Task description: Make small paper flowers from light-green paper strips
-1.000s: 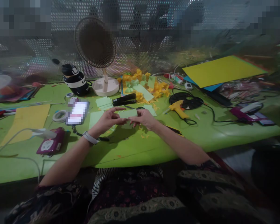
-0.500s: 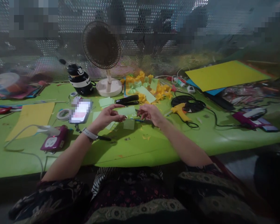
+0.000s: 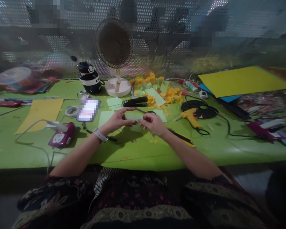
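In the middle of the green table, my left hand (image 3: 116,121) and my right hand (image 3: 154,123) face each other a short way apart. Between them is a small piece of pale green paper (image 3: 132,117). The left thumb and fingers close on its left end, while the right fingertips pinch its right end. More pale green paper (image 3: 105,118) lies flat beside and under the hands. Just behind the fingers rests a thin dark tool with a loop (image 3: 150,112), its kind unclear. A yellow and black cutter (image 3: 182,138) lies by my right forearm.
A black stapler (image 3: 135,101) and yellow paper flowers (image 3: 152,79) lie behind the hands. To the right is a yellow glue gun (image 3: 190,117). A phone (image 3: 88,110), a tape roll (image 3: 71,111) and a purple power socket (image 3: 62,136) are at left. A fan (image 3: 118,86) stands behind.
My fingers have come closer together, with the green paper now between them. The blue item seen near my right fingers no longer shows. The view has shifted slightly left.
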`<control>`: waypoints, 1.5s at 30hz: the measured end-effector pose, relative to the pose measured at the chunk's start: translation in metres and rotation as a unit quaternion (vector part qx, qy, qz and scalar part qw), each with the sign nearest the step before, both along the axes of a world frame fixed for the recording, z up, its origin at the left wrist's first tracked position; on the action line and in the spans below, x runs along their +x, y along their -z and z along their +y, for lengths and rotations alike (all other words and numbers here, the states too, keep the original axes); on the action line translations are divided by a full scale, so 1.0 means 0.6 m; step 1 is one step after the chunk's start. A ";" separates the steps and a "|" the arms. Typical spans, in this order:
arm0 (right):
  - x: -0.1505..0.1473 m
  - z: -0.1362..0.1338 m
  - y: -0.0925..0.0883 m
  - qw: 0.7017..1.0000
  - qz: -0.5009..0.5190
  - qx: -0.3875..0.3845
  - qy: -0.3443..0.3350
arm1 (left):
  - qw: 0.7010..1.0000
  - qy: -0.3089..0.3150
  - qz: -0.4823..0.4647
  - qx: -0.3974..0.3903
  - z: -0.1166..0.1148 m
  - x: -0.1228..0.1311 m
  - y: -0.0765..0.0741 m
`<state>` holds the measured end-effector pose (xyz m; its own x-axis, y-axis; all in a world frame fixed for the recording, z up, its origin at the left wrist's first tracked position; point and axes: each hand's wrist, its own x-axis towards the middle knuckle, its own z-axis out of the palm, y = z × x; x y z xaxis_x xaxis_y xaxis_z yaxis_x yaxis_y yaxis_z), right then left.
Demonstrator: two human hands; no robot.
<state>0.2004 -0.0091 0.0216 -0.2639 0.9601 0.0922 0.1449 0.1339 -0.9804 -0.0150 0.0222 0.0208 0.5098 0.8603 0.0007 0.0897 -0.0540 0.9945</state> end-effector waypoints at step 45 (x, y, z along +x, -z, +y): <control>0.008 0.003 0.038 0.911 -0.099 0.400 0.024 | 0.982 -0.058 -0.140 -0.111 -0.015 0.026 0.013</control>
<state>0.2053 -0.0074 -0.0011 -0.3111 0.6173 0.7226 0.3322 0.7830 -0.5259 0.0008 0.0130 0.0131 0.4156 0.9071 -0.0670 -0.1955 0.1610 0.9674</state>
